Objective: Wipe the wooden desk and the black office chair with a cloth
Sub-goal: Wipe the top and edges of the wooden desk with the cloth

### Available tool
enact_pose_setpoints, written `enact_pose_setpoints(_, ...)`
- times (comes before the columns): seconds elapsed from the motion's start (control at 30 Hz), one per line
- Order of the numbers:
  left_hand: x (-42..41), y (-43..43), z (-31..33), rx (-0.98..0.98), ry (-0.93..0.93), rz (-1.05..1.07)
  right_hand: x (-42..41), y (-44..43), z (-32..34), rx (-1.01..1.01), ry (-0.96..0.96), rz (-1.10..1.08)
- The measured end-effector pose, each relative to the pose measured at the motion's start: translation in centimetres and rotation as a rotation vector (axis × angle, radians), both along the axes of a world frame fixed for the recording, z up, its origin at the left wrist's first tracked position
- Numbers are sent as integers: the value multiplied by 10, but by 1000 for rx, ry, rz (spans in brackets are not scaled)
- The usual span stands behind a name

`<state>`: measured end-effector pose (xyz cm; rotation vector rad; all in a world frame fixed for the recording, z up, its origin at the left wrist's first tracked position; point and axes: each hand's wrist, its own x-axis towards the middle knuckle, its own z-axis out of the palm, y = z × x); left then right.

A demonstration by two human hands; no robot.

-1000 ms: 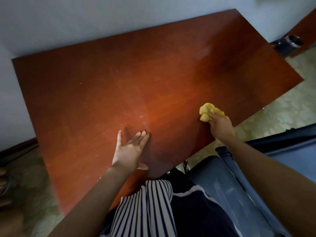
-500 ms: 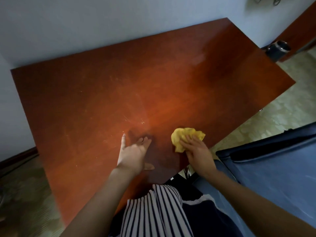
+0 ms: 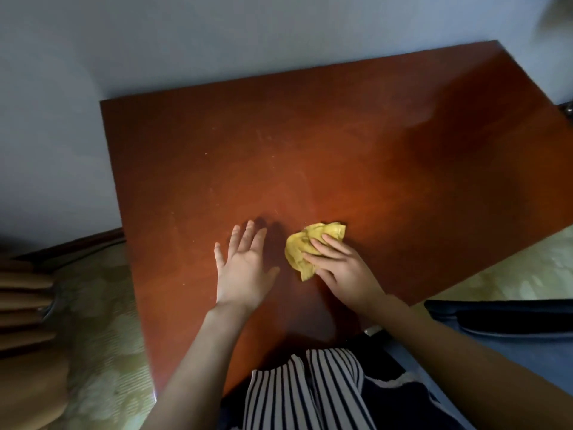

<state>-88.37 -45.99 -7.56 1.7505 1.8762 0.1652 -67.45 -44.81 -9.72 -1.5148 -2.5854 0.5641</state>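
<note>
- Wooden desk [image 3: 341, 144] fills the centre of the frame, its far edge against a pale wall [image 3: 186, 41].
- Yellow cloth [image 3: 305, 245], crumpled, lies on the desktop at lower centre, near the front edge.
- Right hand [image 3: 344, 271] is palm-down on the cloth: fingers straight, slightly spread, pressing it flat, with the thumb by its lower tip.
- Left hand [image 3: 245, 268] is flat on the bare wood just left of the cloth and apart from it, fingers wide, holding nothing.
- Dark padded chair [image 3: 511, 321] sits at lower right, beside the desk corner.
- Striped garment [image 3: 310, 392] at bottom centre.
</note>
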Motion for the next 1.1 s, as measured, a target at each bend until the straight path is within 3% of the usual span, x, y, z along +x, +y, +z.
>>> enact_pose_setpoints(0.23,-11,11,2,-49,36,74,-43,84,2,37,-89,62)
enact_pose_setpoints(0.5,-7,19,3,-85,36,91,-72,83,-6,70,-85,-194)
enact_pose_setpoints(0.77,-9,38,-1,-57,96,9,-11,18,-1,156,23,132)
enact_pose_setpoints(0.9,1,49,-13,37,-37,12,34,-11,-7,225,-3,251)
enact_pose_setpoints(1.0,11,62,-21,112,-124,-3,54,-21,-12,273,39,157)
enact_pose_setpoints(1.1,18,82,-28,186,-120,-27,64,-14,-12,287,51,-115)
